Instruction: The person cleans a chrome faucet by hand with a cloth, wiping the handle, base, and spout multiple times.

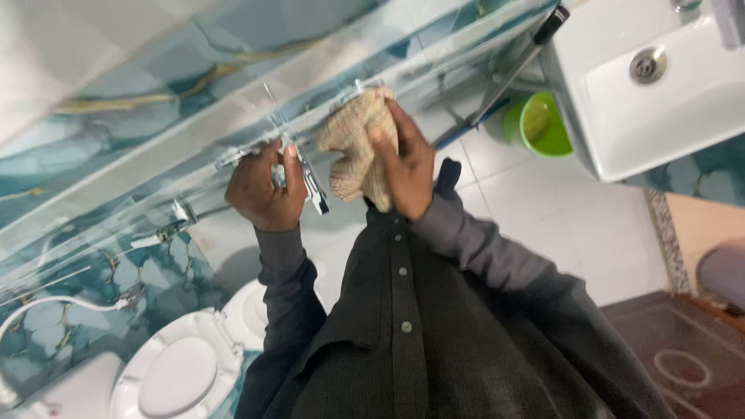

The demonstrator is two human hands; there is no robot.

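On the glass shelf my left hand grips the chrome bracket while my right hand holds the cloth: best rub firmly, steadying the bracket.

This is a home bathroom. A white toilet with its lid down sits at seven o'clock, and a white wash basin with a metal drain hangs at two o'clock. The walls carry glossy teal marble-pattern tiles with gold veins, while the floor is laid in pale square tiles. A green plastic bucket stands at one o'clock beneath the basin, beside a long-handled cleaning tool.
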